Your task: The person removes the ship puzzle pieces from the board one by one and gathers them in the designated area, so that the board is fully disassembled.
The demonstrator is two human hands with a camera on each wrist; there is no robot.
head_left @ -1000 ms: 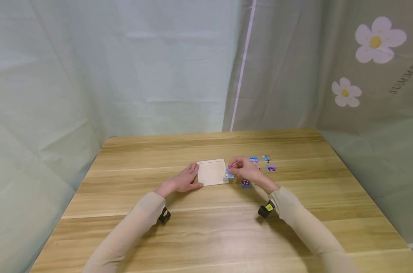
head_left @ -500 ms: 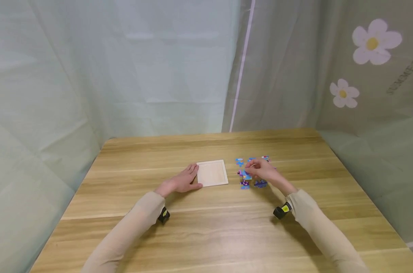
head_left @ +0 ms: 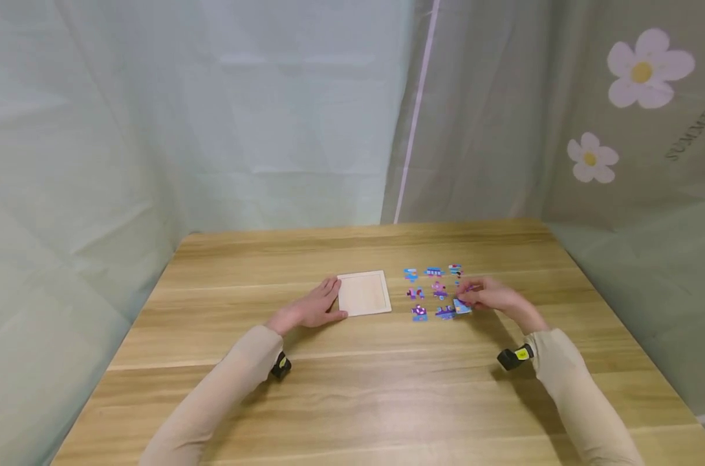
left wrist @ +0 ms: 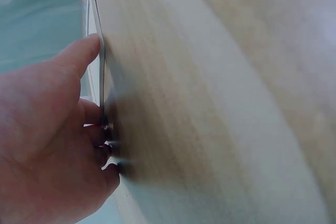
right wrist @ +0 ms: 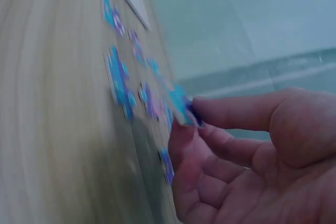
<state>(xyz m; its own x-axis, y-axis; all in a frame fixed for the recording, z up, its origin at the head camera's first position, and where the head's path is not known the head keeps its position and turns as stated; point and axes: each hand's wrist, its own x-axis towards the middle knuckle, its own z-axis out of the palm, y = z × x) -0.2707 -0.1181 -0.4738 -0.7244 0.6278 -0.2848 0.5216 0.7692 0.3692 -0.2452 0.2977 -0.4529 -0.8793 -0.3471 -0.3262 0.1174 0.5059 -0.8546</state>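
Observation:
My left hand (head_left: 314, 306) rests at the left side of a square wooden puzzle tray (head_left: 361, 293), thumb on its near corner and fingers along its edge. The tray's bare pale base and raised rim show. In the left wrist view, the thumb (left wrist: 86, 51) touches the rim. My right hand (head_left: 489, 296) pinches a blue and purple jigsaw piece (right wrist: 181, 103) between thumb and fingers, tilted above the table. Just left of it, several loose jigsaw pieces lie in rows, among them a blue-and-purple piece (head_left: 445, 312) and a red-and-purple piece (head_left: 419, 313).
The wood-grain table (head_left: 358, 388) stretches around the tray and pieces. Behind it hang pale curtains (head_left: 294, 129), with printed white flowers (head_left: 649, 68) on the right. A black wrist camera (head_left: 512, 357) sits under the right sleeve, another camera (head_left: 281, 366) under the left.
My right hand has moved right from the tray's right edge, over the loose pieces, carrying the jigsaw piece to the right end of the rows. My left hand has stayed on the tray.

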